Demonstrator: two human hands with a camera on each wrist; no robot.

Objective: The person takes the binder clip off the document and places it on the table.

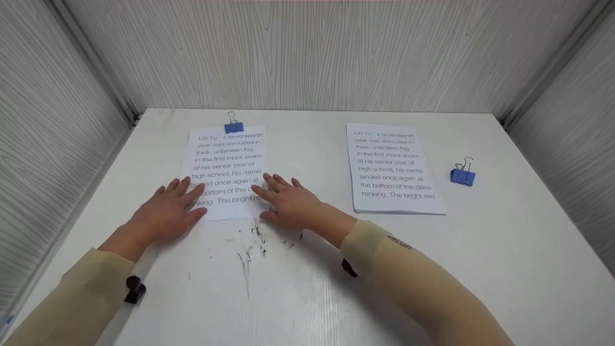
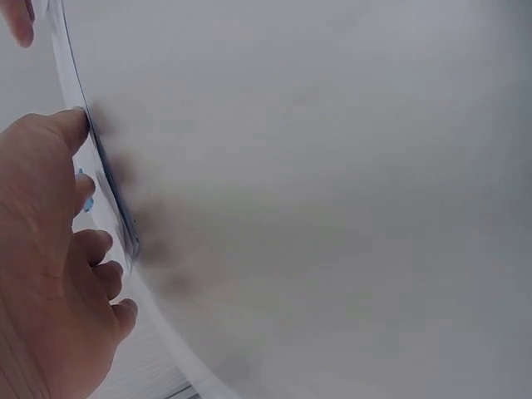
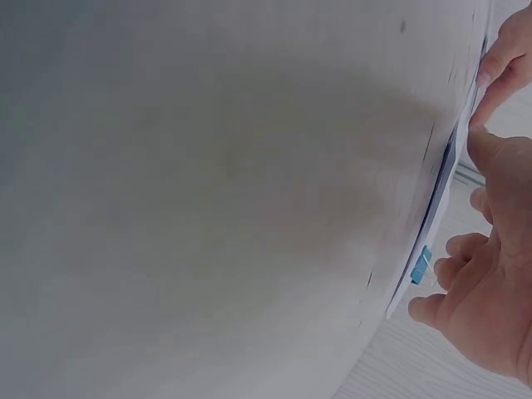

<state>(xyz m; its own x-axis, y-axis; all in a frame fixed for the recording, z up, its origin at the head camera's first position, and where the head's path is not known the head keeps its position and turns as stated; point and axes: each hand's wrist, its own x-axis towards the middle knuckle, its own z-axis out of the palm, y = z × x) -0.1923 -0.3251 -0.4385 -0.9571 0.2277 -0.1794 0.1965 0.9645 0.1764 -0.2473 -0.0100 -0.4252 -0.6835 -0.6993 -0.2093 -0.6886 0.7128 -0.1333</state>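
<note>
A printed stack of paper lies at the left of the table, with a blue binder clip on its top edge. My left hand rests on the stack's lower left edge, fingers spread. At the lower right corner, my right hand touches the sheet with its fingers extended. Neither hand grips anything. In the left wrist view the left hand is seen side-on along the paper's edge. The right wrist view shows the right hand beside the thin stack, the blue clip beyond it.
A second printed stack lies at the right, without a clip on it. Beside it stands another blue binder clip. Dark scuff marks spot the white table in front of the left stack. Panelled walls enclose the table.
</note>
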